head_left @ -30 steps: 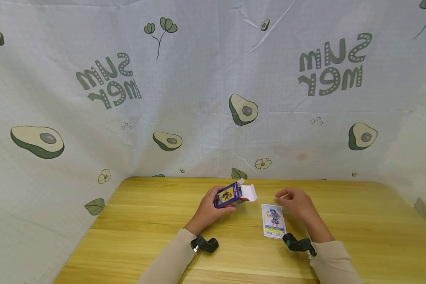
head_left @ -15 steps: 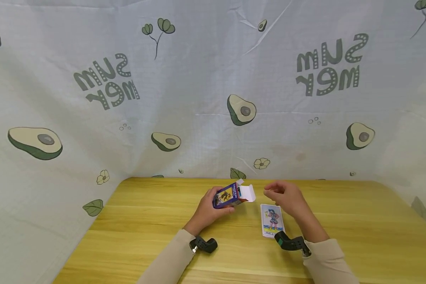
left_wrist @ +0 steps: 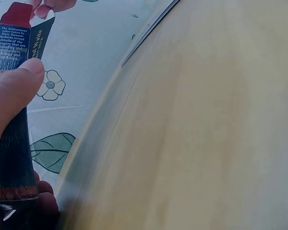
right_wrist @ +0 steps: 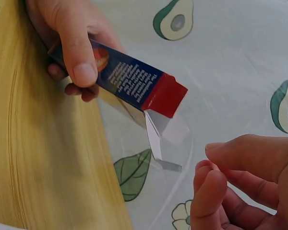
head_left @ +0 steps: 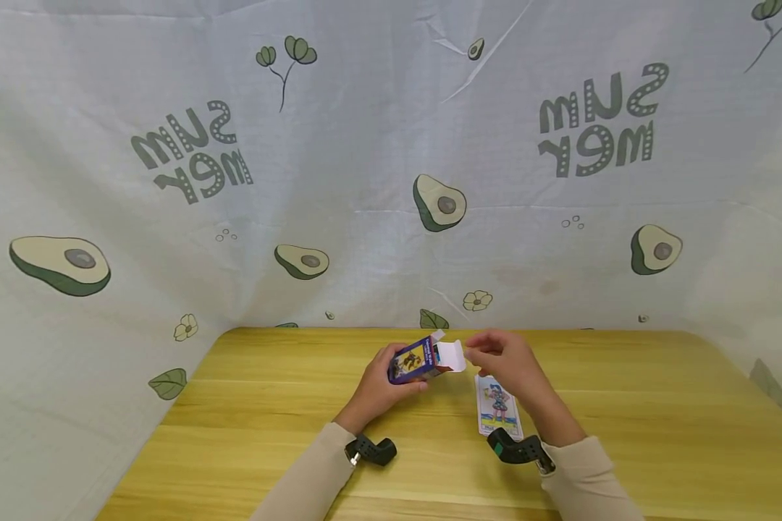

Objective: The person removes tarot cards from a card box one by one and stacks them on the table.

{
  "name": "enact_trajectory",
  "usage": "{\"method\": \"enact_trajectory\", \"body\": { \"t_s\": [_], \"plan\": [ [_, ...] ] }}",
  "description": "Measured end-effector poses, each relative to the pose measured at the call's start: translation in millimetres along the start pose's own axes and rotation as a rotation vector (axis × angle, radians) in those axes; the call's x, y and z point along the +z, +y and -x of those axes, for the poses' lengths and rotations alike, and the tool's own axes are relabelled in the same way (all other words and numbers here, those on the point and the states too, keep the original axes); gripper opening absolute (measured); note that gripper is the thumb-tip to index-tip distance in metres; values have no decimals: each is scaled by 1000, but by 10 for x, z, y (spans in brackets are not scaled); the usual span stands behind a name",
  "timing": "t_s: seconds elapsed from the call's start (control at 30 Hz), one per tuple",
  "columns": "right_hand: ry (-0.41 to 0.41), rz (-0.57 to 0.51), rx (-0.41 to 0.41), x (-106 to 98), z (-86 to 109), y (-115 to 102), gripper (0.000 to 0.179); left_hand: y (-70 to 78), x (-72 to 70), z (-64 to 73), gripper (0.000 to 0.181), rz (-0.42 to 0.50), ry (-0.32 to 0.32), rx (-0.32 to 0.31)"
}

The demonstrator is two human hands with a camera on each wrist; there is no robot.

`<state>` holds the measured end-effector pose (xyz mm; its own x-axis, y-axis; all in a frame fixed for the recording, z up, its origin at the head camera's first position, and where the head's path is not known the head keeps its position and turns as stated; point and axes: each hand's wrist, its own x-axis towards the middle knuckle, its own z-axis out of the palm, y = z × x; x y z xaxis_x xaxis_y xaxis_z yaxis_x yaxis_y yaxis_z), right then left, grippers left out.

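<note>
My left hand (head_left: 373,392) grips a dark blue tarot card box (head_left: 409,363) with a yellow picture on its front. Its end flap (head_left: 452,357) stands open toward the right. In the right wrist view, the thumb presses along the narrow side of the box (right_wrist: 127,81), and a red side flap (right_wrist: 167,96) sticks out. My right hand (head_left: 513,367) holds nothing, its fingers loosely bent right by the open flap, thumb and fingertips slightly apart. Below it on the table lies a stack of tarot cards (head_left: 498,409), the top one face up and showing a standing figure; the right hand covers its upper edge.
The wooden table (head_left: 267,434) ends at a pale curtain (head_left: 365,145) printed with avocados and reversed lettering. Black wrist mounts sit on both forearms; the right one (head_left: 515,446) overlaps the lower edge of the card stack in the head view.
My right hand has moved left, from beyond the card stack to beside the box's open flap. The left hand keeps its grip on the box and stays nearly in place.
</note>
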<state>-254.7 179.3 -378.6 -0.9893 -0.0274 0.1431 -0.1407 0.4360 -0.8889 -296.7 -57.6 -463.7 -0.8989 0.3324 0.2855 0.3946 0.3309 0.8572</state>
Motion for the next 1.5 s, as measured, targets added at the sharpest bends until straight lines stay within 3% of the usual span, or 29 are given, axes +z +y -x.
{"method": "enact_trajectory", "body": {
  "t_s": [0.03, 0.37, 0.67, 1.5],
  "plan": [
    [3, -4, -3, 15, -3, -7, 21, -52, 13, -16, 66, 3, 3, -5],
    [24, 29, -31, 133, -34, -21, 18, 39, -3, 4, 64, 11, -2, 7],
    [33, 129, -43, 246, -15, 6, 19, -56, 14, -13, 65, -1, -2, 1],
    [35, 202, 6, 366, 3, 57, 15, -53, 12, -14, 67, -15, -4, 22]
  ]
}}
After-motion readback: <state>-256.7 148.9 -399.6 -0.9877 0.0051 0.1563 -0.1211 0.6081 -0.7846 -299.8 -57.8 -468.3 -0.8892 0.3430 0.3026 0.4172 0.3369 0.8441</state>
